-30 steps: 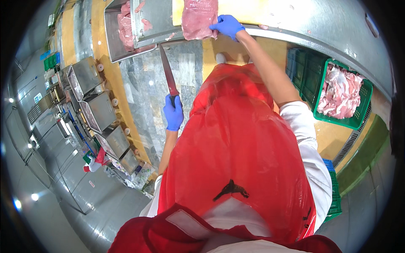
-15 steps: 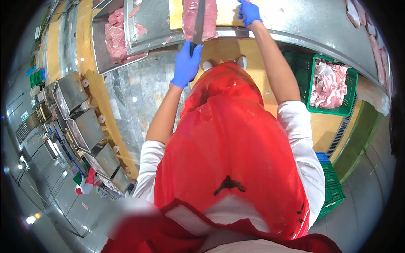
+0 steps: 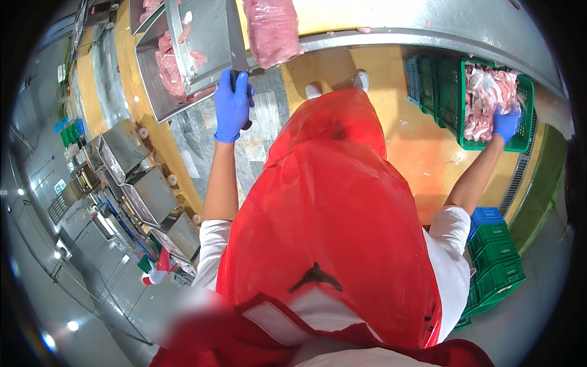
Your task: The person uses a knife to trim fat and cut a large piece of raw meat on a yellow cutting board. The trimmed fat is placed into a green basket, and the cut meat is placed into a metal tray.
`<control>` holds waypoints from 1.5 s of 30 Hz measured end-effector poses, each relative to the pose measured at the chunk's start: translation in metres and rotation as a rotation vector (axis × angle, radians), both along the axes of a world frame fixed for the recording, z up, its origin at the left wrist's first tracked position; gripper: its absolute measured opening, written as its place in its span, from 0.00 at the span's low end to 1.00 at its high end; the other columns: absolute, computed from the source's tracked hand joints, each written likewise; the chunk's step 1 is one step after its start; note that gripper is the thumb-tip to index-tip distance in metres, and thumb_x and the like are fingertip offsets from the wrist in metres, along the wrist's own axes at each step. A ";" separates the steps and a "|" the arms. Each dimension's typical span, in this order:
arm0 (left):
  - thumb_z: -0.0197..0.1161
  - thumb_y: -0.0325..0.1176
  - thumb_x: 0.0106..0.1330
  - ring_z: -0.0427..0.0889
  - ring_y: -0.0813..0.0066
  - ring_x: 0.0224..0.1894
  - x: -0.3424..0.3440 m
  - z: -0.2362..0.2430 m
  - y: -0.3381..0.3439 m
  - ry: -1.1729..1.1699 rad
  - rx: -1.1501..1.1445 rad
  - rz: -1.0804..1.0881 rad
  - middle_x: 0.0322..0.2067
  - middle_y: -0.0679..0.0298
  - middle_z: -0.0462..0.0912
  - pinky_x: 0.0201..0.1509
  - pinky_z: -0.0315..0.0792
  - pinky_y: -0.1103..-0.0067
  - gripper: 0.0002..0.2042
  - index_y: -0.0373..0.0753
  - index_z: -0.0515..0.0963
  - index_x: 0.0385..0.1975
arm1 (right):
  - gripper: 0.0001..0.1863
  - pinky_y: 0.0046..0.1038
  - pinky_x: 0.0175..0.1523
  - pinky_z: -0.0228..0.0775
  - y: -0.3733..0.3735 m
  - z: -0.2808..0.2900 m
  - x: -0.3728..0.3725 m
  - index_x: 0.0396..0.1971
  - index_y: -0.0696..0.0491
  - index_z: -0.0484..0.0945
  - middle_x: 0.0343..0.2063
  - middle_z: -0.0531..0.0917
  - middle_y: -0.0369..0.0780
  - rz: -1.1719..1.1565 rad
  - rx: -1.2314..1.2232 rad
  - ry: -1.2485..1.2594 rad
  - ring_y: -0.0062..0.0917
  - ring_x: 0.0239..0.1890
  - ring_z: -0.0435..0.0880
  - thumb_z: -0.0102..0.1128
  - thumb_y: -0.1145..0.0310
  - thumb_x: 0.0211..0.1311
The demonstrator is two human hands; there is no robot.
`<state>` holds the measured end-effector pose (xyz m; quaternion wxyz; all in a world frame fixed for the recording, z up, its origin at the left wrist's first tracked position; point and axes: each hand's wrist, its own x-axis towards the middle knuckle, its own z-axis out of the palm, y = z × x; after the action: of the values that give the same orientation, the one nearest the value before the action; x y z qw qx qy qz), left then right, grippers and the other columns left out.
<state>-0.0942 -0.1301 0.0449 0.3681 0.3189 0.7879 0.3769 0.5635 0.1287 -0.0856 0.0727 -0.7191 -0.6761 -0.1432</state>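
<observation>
My left hand, in a blue glove, is closed around the dark handle of a long knife. The blade points away from me, over the left side of the steel work table. Just right of the blade, a slab of pink meat lies on the yellow cutting board, its near end at the table edge. My right hand, gloved in blue as well, is over the near part of a green crate of meat trimmings. Motion smears its fingers, so what they hold cannot be made out.
A steel tray of pink meat stands left of the work table. Stacked green and blue crates are at the lower right, near a floor drain grate. Several steel bins line the left side.
My right hand has swung from the cutting board to the crate on the right. The knife in my left hand has moved left, off the meat slab. The view has shifted.
</observation>
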 end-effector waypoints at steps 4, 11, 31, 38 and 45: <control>0.55 0.39 0.75 0.81 0.61 0.24 -0.009 -0.029 -0.021 0.414 -0.063 -0.356 0.27 0.56 0.81 0.30 0.73 0.69 0.13 0.35 0.72 0.48 | 0.24 0.36 0.56 0.75 -0.090 -0.045 -0.148 0.54 0.58 0.79 0.48 0.85 0.50 0.081 -0.323 0.850 0.41 0.49 0.85 0.64 0.58 0.63; 0.52 0.41 0.74 0.82 0.41 0.30 -0.010 -0.067 0.035 0.715 -0.160 -0.783 0.26 0.44 0.82 0.34 0.74 0.53 0.12 0.38 0.69 0.46 | 0.18 0.33 0.45 0.76 -0.178 -0.051 -0.411 0.43 0.57 0.84 0.35 0.87 0.46 0.641 -0.935 1.248 0.33 0.36 0.86 0.62 0.59 0.61; 0.54 0.40 0.74 0.82 0.43 0.27 -0.212 -0.082 -0.293 0.736 -0.405 -0.530 0.26 0.48 0.83 0.30 0.74 0.55 0.12 0.41 0.71 0.50 | 0.12 0.28 0.46 0.79 -0.194 -0.079 -0.556 0.45 0.54 0.79 0.38 0.83 0.37 -0.388 -0.945 2.420 0.26 0.42 0.84 0.61 0.66 0.66; 0.57 0.34 0.73 0.82 0.55 0.24 -0.144 -0.092 -0.248 0.514 -0.180 -0.229 0.24 0.53 0.80 0.28 0.72 0.67 0.10 0.37 0.73 0.49 | 0.06 0.25 0.39 0.80 -0.182 -0.075 -0.559 0.40 0.53 0.78 0.34 0.81 0.35 -0.488 -0.836 2.459 0.23 0.38 0.83 0.61 0.67 0.68; 0.57 0.33 0.73 0.77 0.74 0.22 -0.124 -0.093 -0.196 0.248 0.008 -0.059 0.21 0.62 0.78 0.28 0.71 0.74 0.10 0.35 0.73 0.48 | 0.05 0.25 0.41 0.77 -0.134 -0.080 -0.494 0.38 0.55 0.79 0.34 0.81 0.36 -0.190 -0.706 2.466 0.23 0.35 0.81 0.62 0.74 0.64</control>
<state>-0.2178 -0.3257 -0.0486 0.2774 0.3876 0.8162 0.3267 0.0693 -0.0049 -0.1659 0.4431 -0.4008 -0.1097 0.7943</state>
